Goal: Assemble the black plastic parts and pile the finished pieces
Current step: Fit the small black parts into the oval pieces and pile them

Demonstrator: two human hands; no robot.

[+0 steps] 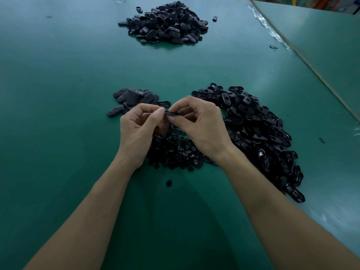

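Left hand [139, 129] and right hand [202, 123] meet above green desk [58, 94], both pinching one small black part [171, 114] between fingertips; big heap of oval shells [259, 133] just right of hands; small round pieces [175, 151] beneath wrists; few matte ovals [134, 99] just beyond left hand; large pile [165, 24] at far side of desk.

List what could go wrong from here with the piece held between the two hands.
The black piece is only pinched at the fingertips of the left hand and right hand; it may slip into the small round parts below and be hard to find.
The shell pile lies close beside the right wrist; a sweep of the arm might mix it with the round parts.
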